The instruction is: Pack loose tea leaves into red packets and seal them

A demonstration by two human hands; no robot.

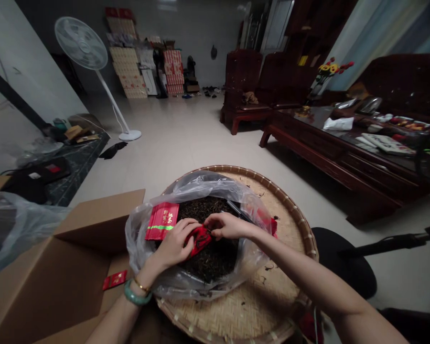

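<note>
A small red tea packet [200,240] is held in my left hand [175,243], whose fingers are closed around its near side. My right hand [227,225] is closed in a pinch at the packet's mouth, where dark leaf bits show by the fingertips. Below both hands lies a heap of dark, dry tea leaves [211,270] inside a clear plastic bag [142,224] with its rim folded open. Several red packets with gold print [162,220] rest at the heap's left side. A grey bar-like tool [237,209] lies at the right of the leaves, partly hidden.
The bag sits on a round woven bamboo tray [294,215] strewn with loose leaves. An open cardboard box [71,258] at the left holds another red packet [114,280]. A black round seat [347,263] stands right. Beyond are a white fan [82,44] and a dark wooden table [318,155].
</note>
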